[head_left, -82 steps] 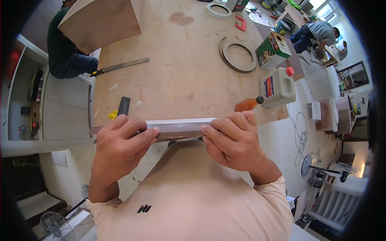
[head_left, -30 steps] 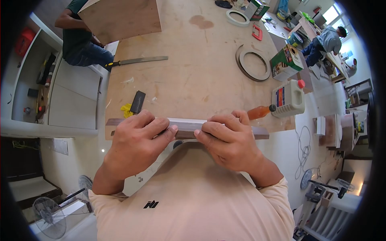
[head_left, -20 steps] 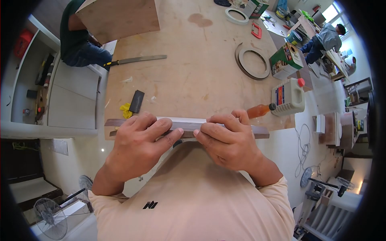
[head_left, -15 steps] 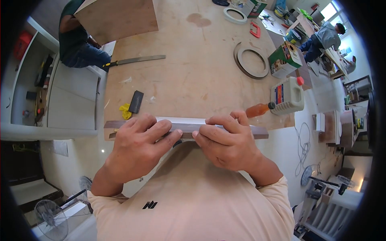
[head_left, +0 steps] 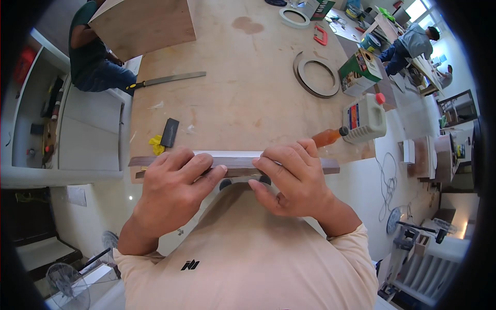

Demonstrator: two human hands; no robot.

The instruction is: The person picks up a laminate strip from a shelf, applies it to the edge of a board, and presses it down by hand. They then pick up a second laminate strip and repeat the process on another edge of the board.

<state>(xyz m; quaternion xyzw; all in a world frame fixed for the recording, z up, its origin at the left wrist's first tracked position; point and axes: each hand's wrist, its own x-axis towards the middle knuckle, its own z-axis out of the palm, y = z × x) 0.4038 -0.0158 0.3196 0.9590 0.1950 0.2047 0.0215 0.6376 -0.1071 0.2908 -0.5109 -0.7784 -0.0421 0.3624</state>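
A long narrow board (head_left: 240,163) with dark wood-grain edging lies crosswise along the near edge of the worktable (head_left: 237,113). My left hand (head_left: 173,183) grips its left part, fingers over the top and thumb along the near side. My right hand (head_left: 294,181) rests on its right part with fingers bent over the top; its thumb hangs below the board, apart from it. A white strip shows along the board's far side between my hands. Just beyond my left hand lie a black block (head_left: 169,133) and a crumpled yellow piece (head_left: 156,145).
A file (head_left: 173,78) lies at the far left by a wooden box (head_left: 144,27). Right: an orange bottle (head_left: 328,137), a white jug (head_left: 365,119), a green can (head_left: 360,72), an edging roll (head_left: 336,85), a red clamp (head_left: 320,35). One person (head_left: 95,57) stands left, another (head_left: 411,46) far right.
My right thumb has come off the board's near side and dropped lower. The view has shifted slightly, so table items appear a little further left.
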